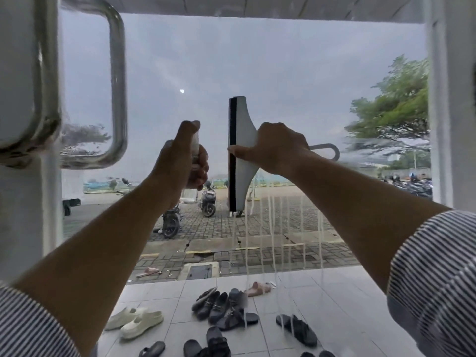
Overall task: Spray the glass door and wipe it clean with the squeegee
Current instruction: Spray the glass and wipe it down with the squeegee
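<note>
The glass door fills your view, already wet: white drips streak its lower right. Your right grip curls round the squeegee, blade upright mid-pane. Your left grip wraps the spray bottle just beside it. Spraying looks done — wiping seems barely begun.

Fine dark-and-white stripes on the left sleeve at 8 o'clock and right sleeve at 4 o'clock, probably one shirt; left hand and right hand bare.
</note>
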A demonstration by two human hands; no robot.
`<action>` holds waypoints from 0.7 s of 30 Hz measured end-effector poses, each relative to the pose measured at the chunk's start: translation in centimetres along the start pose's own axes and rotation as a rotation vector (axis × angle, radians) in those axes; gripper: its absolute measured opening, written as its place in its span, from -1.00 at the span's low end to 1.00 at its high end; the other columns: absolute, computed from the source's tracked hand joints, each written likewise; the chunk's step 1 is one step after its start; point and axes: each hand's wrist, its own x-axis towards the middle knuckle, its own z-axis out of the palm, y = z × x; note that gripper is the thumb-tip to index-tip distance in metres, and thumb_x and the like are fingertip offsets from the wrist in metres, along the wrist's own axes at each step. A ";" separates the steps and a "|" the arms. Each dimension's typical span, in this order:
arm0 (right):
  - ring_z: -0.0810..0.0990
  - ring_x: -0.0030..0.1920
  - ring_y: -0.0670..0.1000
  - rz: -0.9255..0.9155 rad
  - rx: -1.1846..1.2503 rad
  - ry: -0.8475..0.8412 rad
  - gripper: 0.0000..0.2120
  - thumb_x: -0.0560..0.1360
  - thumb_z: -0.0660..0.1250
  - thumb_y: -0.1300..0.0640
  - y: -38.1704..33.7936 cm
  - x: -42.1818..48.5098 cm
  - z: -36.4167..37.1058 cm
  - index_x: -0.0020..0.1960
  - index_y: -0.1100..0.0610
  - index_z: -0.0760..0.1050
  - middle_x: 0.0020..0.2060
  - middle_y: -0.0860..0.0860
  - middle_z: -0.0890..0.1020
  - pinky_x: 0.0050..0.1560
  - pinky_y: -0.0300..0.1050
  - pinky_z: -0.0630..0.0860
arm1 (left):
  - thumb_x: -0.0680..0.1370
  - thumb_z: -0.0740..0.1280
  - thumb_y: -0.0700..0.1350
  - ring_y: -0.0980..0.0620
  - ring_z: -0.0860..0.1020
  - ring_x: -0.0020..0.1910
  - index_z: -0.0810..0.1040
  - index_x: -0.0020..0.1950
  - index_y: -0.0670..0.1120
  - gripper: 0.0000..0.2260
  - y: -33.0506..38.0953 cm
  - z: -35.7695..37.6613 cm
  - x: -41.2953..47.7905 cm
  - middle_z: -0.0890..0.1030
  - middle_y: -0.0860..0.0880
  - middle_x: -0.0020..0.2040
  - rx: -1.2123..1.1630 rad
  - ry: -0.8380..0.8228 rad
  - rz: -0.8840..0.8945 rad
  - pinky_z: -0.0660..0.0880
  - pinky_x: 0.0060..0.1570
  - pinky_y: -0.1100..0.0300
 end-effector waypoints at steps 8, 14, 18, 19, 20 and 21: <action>0.55 -0.21 0.09 -0.045 -0.019 -0.003 -0.45 0.42 0.24 -0.46 2.9 0.1 -0.6 -0.23 0.06 0.37 -0.29 -0.03 0.51 -0.21 -0.07 0.37 | 0.62 0.14 0.20 -0.02 0.36 -0.53 0.43 -0.45 -0.15 -0.43 -2.5 4.8 0.3 0.42 -0.09 -0.52 0.004 0.016 -0.003 0.34 -0.46 0.28; 0.55 -0.19 0.10 -0.012 -0.053 -0.007 -0.44 0.40 0.24 -0.48 7.4 -0.9 -1.7 -0.26 0.04 0.33 -0.30 -0.04 0.49 -0.21 -0.08 0.37 | 0.61 0.15 0.20 -0.01 0.39 -0.54 0.44 -0.48 -0.13 -0.43 -1.9 8.1 0.1 0.44 -0.07 -0.54 0.000 0.008 0.029 0.37 -0.44 0.24; 0.55 -0.19 0.11 0.017 -0.047 -0.001 -0.45 0.40 0.24 -0.48 9.0 -1.4 -2.0 -0.26 0.03 0.31 -0.30 -0.04 0.47 -0.22 -0.08 0.37 | 0.61 0.16 0.20 -0.02 0.39 -0.56 0.44 -0.52 -0.12 -0.41 -1.1 10.0 -0.1 0.43 -0.09 -0.53 -0.017 -0.019 0.045 0.36 -0.42 0.22; 0.55 -0.20 0.11 0.024 -0.041 0.000 -0.44 0.40 0.25 -0.48 9.5 -1.5 -2.2 -0.26 0.03 0.31 -0.30 -0.04 0.48 -0.23 -0.08 0.37 | 0.61 0.16 0.20 -0.02 0.39 -0.56 0.44 -0.53 -0.11 -0.41 -0.8 10.5 -0.2 0.43 -0.09 -0.53 -0.012 -0.024 0.047 0.36 -0.42 0.23; 0.55 -0.21 0.11 0.034 -0.034 -0.001 -0.44 0.40 0.25 -0.48 9.8 -1.6 -2.2 -0.26 0.05 0.33 -0.30 -0.03 0.49 -0.24 -0.08 0.37 | 0.61 0.16 0.20 -0.02 0.38 -0.56 0.44 -0.53 -0.11 -0.41 -0.7 10.8 -0.3 0.42 -0.08 -0.53 -0.010 -0.029 0.046 0.36 -0.43 0.23; 0.56 -0.21 0.11 0.051 -0.029 0.000 -0.43 0.40 0.25 -0.48 10.3 -1.8 -2.3 -0.25 0.06 0.34 -0.30 -0.02 0.50 -0.24 -0.08 0.37 | 0.61 0.16 0.20 -0.02 0.38 -0.56 0.43 -0.53 -0.11 -0.41 -0.6 11.1 -0.3 0.42 -0.08 -0.53 -0.008 -0.035 0.044 0.35 -0.44 0.23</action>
